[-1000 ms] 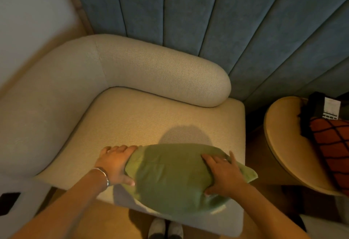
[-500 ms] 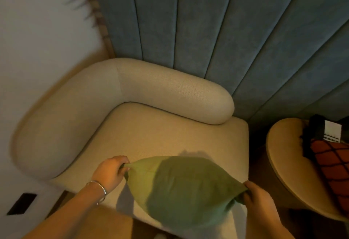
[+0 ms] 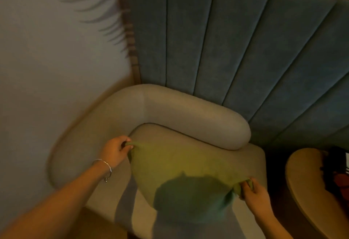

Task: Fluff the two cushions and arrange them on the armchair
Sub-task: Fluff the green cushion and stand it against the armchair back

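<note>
A green cushion (image 3: pixel 179 174) hangs lifted over the seat of the beige armchair (image 3: pixel 188 114). My left hand (image 3: pixel 115 151), with a thin bracelet on the wrist, pinches the cushion's far left corner. My right hand (image 3: pixel 255 193) pinches the opposite corner at the right. The cushion is stretched between the two hands, and its lower part lies in shadow. An orange cushion with dark lines (image 3: pixel 340 180) lies partly in view on the round table at the right edge.
A round wooden side table (image 3: pixel 306 187) stands right of the armchair, with a dark object on it near the frame edge. Blue padded wall panels (image 3: pixel 226 49) rise behind the chair, and a pale wall (image 3: pixel 56 59) is on the left.
Both hands went from pressing flat on the cushion to pinching its corners, then lifted it off the seat toward the backrest. The view has tilted upward.
</note>
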